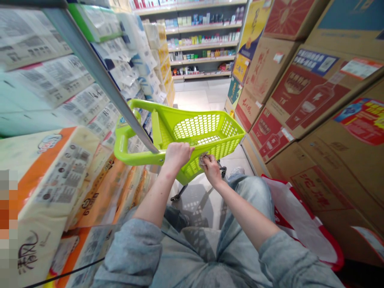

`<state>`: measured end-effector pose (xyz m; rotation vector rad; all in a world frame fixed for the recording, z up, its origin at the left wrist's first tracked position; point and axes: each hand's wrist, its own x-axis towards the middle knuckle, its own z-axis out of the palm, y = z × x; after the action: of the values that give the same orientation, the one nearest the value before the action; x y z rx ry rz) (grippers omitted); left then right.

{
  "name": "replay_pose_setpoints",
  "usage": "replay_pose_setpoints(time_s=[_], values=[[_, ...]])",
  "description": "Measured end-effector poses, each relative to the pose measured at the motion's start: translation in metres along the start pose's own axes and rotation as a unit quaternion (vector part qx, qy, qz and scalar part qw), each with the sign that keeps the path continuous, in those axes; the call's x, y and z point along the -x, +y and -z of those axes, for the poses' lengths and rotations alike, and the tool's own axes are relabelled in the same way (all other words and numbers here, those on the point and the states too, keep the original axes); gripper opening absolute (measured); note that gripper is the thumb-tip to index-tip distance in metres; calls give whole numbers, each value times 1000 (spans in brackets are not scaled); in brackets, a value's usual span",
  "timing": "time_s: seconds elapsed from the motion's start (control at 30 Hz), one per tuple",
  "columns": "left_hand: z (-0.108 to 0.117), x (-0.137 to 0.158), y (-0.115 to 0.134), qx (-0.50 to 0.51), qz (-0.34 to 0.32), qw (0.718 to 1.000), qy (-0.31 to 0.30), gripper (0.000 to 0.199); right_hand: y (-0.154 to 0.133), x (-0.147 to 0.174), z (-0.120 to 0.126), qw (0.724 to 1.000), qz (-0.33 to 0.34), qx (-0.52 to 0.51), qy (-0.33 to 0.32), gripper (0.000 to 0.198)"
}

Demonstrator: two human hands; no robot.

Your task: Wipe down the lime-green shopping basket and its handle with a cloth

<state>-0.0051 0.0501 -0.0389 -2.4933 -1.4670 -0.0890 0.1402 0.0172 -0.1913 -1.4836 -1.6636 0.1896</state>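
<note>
A lime-green plastic shopping cart [229, 145] with a perforated basket stands in front of my knees. My left hand [179, 155] is closed over the near top rim of the basket, just right of where a grey metal pole [120, 102] meets the cart. Pressed to the outer near side of the basket is a crumpled greyish cloth [203, 159], pinched in the fingers of my right hand [212, 171]. Nothing shows inside the basket. The cart's handle loop [121, 146] lies to the left.
Stacked tissue packs [64, 172] line the left side, and cardboard cartons [312, 88] are piled on the right. A red-and-white bag [309, 216] lies by my right leg. Shelves of small goods [204, 40] stand at the aisle's far end, beyond a tiled floor [204, 94].
</note>
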Motion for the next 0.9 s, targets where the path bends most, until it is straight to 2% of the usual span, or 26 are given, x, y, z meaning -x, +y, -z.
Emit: replay_pose_setpoints(time_s=[0.07, 0.13, 0.23, 0.33, 0.43, 0.5, 0.6, 0.77, 0.83, 0.9], values=[[0, 0, 0, -1, 0, 1000, 1, 45, 2, -1, 4, 1000, 1, 2, -1, 27], [0, 0, 0, 4, -1, 1000, 1, 46, 6, 0, 9, 1000, -6, -3, 27, 28], [1, 1, 0, 11, -2, 1000, -1, 47, 17, -4, 17, 991, -48, -20, 127, 32], [1, 1, 0, 9, 4, 1000, -3, 46, 37, -17, 25, 961, -132, -13, 243, 30], [0, 0, 0, 3, 4, 1000, -1, 46, 54, -36, 33, 935, -190, 5, 299, 28], [0, 0, 0, 2, 2, 1000, -1, 47, 55, -45, 35, 940, -187, 4, 285, 25], [0, 0, 0, 1, 1, 1000, -1, 47, 36, -45, 30, 962, -153, -19, 227, 23], [1, 1, -1, -13, -7, 1000, 6, 43, 1, -29, 20, 989, -44, -58, 129, 25], [1, 2, -1, -14, -10, 1000, 6, 45, 6, -27, 23, 992, -18, -46, 115, 26], [2, 3, -2, -14, -12, 1000, 4, 47, 22, -29, 31, 992, -11, -25, 119, 27]])
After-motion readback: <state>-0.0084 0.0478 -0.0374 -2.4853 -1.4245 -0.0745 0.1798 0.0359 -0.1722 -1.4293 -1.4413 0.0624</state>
